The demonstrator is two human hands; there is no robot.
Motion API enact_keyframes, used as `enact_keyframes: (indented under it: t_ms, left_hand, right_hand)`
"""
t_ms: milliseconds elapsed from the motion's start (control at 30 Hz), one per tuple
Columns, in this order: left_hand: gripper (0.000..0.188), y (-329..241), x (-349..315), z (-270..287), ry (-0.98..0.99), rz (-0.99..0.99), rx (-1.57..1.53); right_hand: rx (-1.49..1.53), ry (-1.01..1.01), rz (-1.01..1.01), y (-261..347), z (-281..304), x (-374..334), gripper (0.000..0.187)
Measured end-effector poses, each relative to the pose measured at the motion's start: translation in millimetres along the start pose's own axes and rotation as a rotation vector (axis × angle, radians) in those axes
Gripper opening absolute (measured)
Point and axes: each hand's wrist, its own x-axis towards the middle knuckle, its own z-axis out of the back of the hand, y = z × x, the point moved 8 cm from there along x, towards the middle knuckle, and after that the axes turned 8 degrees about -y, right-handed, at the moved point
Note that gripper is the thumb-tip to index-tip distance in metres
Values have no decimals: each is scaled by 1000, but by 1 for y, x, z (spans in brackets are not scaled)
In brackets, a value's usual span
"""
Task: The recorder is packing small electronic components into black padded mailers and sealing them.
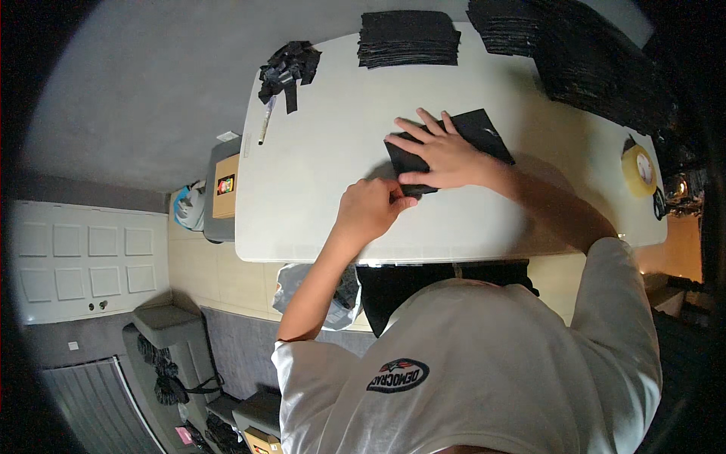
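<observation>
A flat black rectangular piece (484, 132), perhaps folded plastic or cloth, lies at a slant on the white table (318, 181). My right hand (442, 157) is laid flat across it, fingers spread, pressing on its upper face. At the near left corner of the piece, my left hand (370, 208) has its thumb and fingers closed in a pinch on the edge. Just what lies between those fingertips is partly hidden by the hand.
Neat stacks of black pieces stand at the far edge, one mid-table (408, 39) and larger ones far right (597, 68). Far left are a heap of black strips (291, 64) and a pen (265, 121). A yellowish tape roll (639, 171) and scissors (659, 203) lie right.
</observation>
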Motion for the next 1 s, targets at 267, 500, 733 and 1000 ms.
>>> enact_keyframes:
  t_ms: [267,500,733,1000]
  left_hand:
    - [46,-19,26,22,-197,-116,-97]
    - [79,-51,79,-51,-365,-276,17]
    - [74,-49,79,-68,-305,-296,60]
    - [78,-45,77,-61,-284,-254,-71]
  right_hand:
    - [19,-40,239,-18,19,-25,72]
    - [139,-88,217,-26,4,-28,74]
    - [200,-96,124,-33,-3,-30,65]
    - [210,-114,144,-24,13,-32,63]
